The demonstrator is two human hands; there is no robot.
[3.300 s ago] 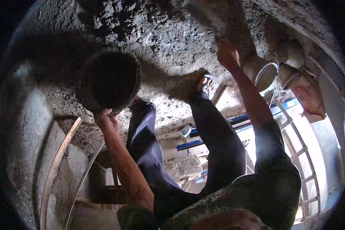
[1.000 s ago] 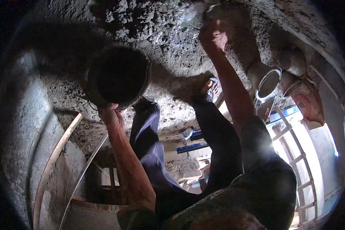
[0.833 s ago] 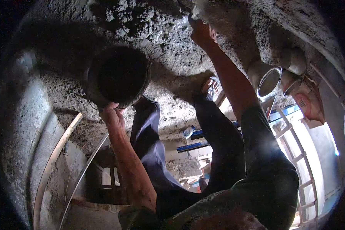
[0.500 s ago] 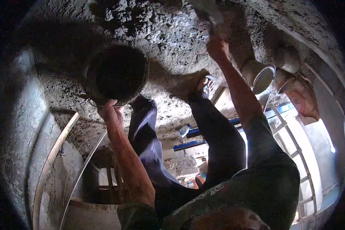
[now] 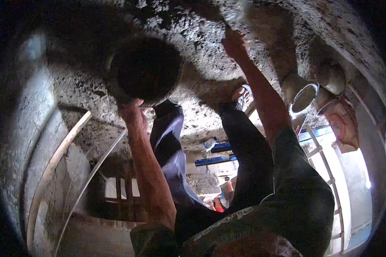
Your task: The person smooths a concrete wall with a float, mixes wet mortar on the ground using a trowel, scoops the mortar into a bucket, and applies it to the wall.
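My left hand [image 5: 134,112] grips the near rim of a dark round bucket [image 5: 148,70], which is tilted with its mouth toward me. Deep shadow hides what is inside. Farther forward and to the right, my right hand [image 5: 236,45] is closed around the handle of what looks like a trowel [image 5: 225,24]. Motion blur and shadow obscure its blade. Rough, lumpy, mortar-like ground [image 5: 201,64] lies around the bucket and beneath the tool. My sandalled foot [image 5: 244,96] stands between the bucket and my right forearm.
Several pale buckets, one in front [image 5: 303,99], sit at the right beside a printed sack [image 5: 341,122]. A ladder [image 5: 326,167] is at lower right. Blue-edged bars [image 5: 214,160] lie behind my legs. Long strips, including a wooden one [image 5: 58,158], lean at left near a wall [image 5: 21,128].
My right hand and the trowel have shifted slightly up and left in view. The bucket, still in my left hand, appears farther right and higher, as the whole view has also shifted.
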